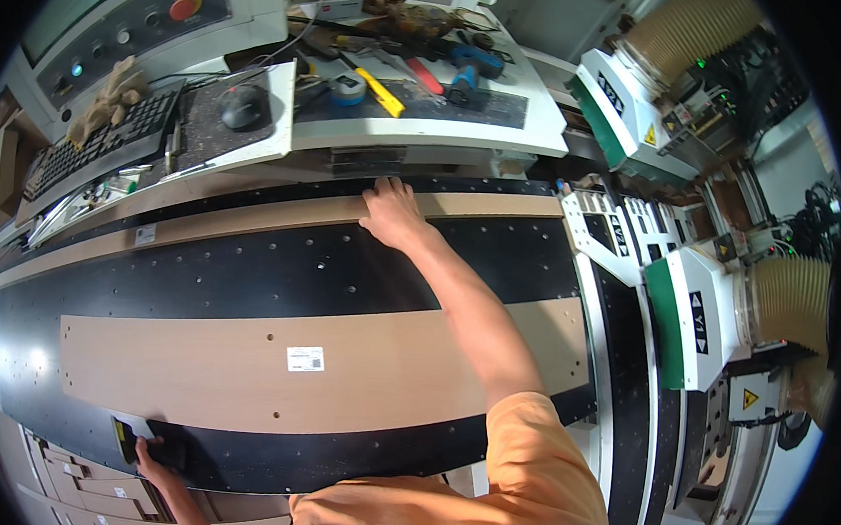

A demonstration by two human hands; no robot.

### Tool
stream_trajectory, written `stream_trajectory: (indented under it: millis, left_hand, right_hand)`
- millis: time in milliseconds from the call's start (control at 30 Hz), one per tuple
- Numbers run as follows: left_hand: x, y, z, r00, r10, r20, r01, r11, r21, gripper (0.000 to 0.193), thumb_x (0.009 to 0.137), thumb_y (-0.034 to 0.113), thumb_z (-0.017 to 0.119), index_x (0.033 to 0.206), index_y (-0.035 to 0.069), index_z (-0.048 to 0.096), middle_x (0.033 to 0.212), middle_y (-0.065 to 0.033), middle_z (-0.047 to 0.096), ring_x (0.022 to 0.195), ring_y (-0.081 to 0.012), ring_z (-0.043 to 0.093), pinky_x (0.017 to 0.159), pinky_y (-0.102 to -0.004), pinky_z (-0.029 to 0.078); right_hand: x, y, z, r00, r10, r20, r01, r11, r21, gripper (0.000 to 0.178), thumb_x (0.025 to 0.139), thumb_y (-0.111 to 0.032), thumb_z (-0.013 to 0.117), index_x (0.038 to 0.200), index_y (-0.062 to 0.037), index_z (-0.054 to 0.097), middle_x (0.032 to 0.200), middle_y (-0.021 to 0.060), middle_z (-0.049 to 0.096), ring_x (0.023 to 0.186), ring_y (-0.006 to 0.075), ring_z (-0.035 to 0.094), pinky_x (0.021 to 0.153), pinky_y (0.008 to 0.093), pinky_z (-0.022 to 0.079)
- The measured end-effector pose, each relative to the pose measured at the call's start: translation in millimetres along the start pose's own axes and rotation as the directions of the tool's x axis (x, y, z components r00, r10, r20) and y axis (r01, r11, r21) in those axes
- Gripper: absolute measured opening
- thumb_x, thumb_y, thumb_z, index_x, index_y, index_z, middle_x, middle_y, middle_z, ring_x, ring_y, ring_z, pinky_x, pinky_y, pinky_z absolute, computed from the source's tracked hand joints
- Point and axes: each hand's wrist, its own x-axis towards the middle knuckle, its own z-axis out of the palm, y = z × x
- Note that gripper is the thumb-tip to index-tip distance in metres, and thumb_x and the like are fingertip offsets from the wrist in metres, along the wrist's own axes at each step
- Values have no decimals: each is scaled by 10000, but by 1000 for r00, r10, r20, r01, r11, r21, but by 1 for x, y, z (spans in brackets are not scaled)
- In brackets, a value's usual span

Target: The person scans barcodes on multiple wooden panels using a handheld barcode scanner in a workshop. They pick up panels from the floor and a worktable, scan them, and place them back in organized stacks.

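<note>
My right hand (392, 213) reaches to the far side of the black work table (294, 288). Its fingers curl over a long, narrow light-brown wooden strip (279, 217), with the thumb at the near edge. A small white label is stuck near the strip's left end. Down at the near left edge, my left hand (147, 454) is closed round a small handheld device (127, 437) with black, yellow and pale parts; its exact kind is hard to make out. Between the hands lies a wide light-brown wooden panel (192, 369), bearing a printed label (305, 358) and several drilled holes.
Beyond the table, a white bench carries a yellow-handled cutter (381, 94), a blue power tool (463, 80), a mouse (244, 107) and a keyboard (110, 138). White-and-green machine heads (701, 318) with ribbed hoses stand right. Stacked boards (89, 488) sit below the near left edge.
</note>
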Motion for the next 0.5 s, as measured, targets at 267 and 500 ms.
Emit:
stream_trajectory:
  millis: [267,500]
  left_hand:
    - [18,-16,-3,972,228,51,-232,968,97,328,949,288,620,799,-4,632,686,-56,622,676,-164,577,666,-317,450]
    - [32,-13,1,978,207,11,-207,978,-6,271,950,256,628,900,-10,617,742,-59,608,680,-160,577,649,-309,465]
  right_hand:
    - [57,-194,57,911,-397,-113,406,911,78,636,838,-337,751,1293,44,523,1362,236,490,1313,403,444,1112,500,368]
    - [148,-301,106,895,-365,-258,420,884,206,594,848,-353,723,1273,33,568,1200,178,563,1171,353,524,997,481,439]
